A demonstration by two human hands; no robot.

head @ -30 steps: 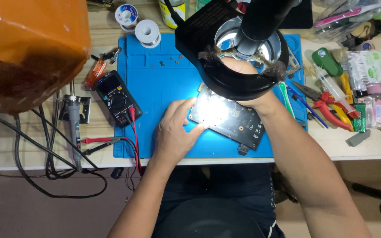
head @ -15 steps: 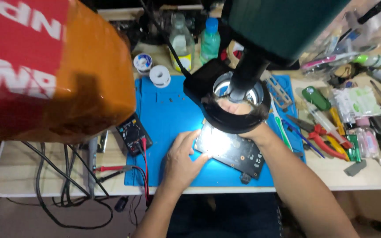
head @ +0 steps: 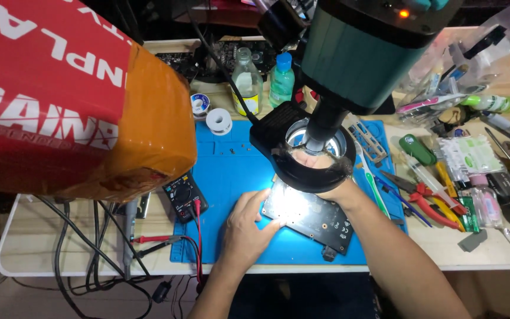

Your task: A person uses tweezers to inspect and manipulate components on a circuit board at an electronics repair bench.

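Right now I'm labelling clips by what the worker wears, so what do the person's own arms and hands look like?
Both forearms are bare, with no sleeve in view. The left hand wears no glove, ring or watch that I can see. The right hand is mostly hidden behind the microscope's black ring light; its visible wrist is bare too.

The view has pulled back and tilted upward across the three pictures. The far edge of the worktop point(head: 166, 42) is now visible, with two bottles point(head: 248, 82) standing near it; these were outside the view one second ago. The microscope head point(head: 373, 47) now fills the top centre, where earlier only its lower barrel showed. The orange package point(head: 78, 100) at the left now shows a red panel across its top. The left hand point(head: 244, 227) has shifted slightly, its fingertips now at the near-left corner of the circuit board point(head: 311, 215).
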